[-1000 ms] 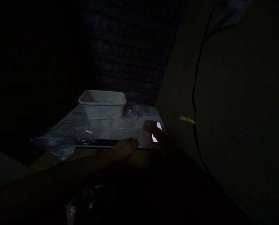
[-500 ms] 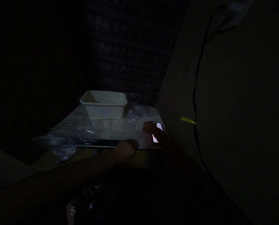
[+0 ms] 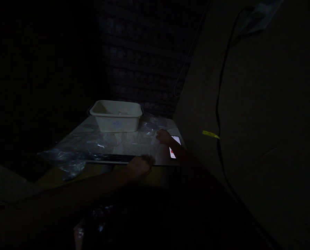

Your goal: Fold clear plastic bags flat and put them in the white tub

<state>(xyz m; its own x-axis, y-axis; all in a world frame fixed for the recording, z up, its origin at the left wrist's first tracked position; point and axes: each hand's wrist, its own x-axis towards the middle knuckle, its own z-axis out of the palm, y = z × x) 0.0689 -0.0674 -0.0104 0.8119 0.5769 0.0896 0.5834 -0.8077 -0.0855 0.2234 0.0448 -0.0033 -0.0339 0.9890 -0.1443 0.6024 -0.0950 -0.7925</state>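
Observation:
The scene is very dark. My left hand (image 3: 140, 166) is closed at the front edge of the pale table (image 3: 165, 158), its fingers partly lost in shadow. Farther back, my right hand (image 3: 164, 136) is closed in a pinch, just left of a lit phone (image 3: 175, 140) lying on the table. A faint see-through plastic bag (image 3: 154, 147) runs between the two hands, with an end in each; its outline is hard to make out. The right forearm covers part of the phone.
A white rectangular tub (image 3: 117, 123) with side handles stands at the back of the table, some clear material inside. Crumpled clear plastic (image 3: 74, 156) hangs over the front left edge, and more (image 3: 155, 122) lies behind. A black cable (image 3: 218, 104) with a yellow tag runs down the right wall.
My right hand has moved a little away from me and left, off the phone, uncovering more of its screen. My left hand stays almost where it was.

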